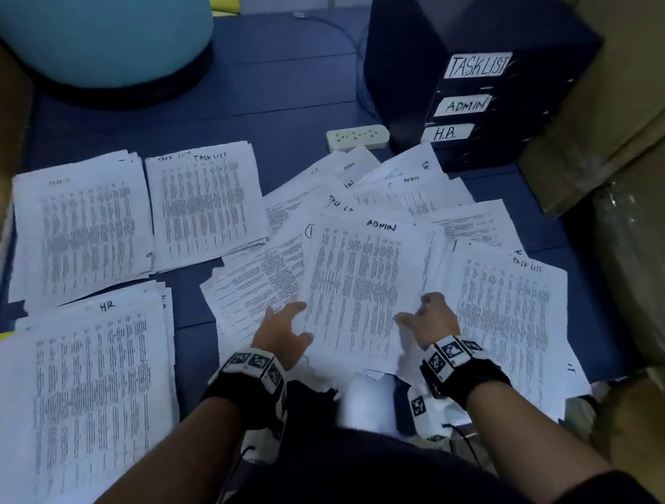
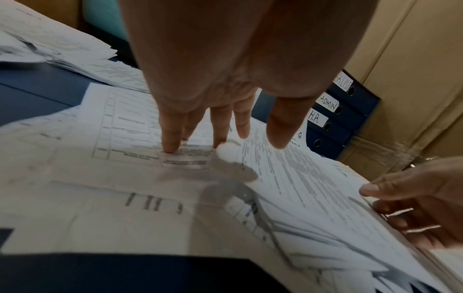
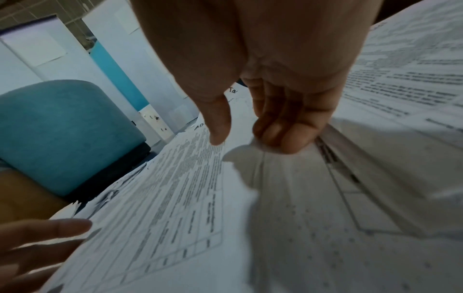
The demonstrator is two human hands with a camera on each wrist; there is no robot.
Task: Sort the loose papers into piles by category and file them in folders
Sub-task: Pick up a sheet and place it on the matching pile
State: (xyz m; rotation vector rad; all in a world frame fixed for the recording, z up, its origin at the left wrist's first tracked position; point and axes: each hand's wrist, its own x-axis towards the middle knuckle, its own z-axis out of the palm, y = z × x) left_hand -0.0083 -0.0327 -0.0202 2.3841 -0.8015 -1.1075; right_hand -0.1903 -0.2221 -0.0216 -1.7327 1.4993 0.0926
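left hand (image 1: 281,333): fingers spread, pressed on loose papers (image 1: 364,224) at floor centre
right hand (image 1: 431,319): admin sheet (image 1: 361,289) pinched by its right edge
sorted piles (image 1: 81,231): left side
folders (image 1: 467,104): far right

Left hand (image 1: 279,332) spread with straight fingers pressing down, right hand (image 1: 430,317) curled, pinching with thumb.

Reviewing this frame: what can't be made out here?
- Head view: printed text on the white ADMIN-headed sheet is too small and blurred.
- Head view: far-left white paper pile's handwritten heading is too faint.
- Right wrist view: right hand fingertips are hidden beneath that sheet's edge.
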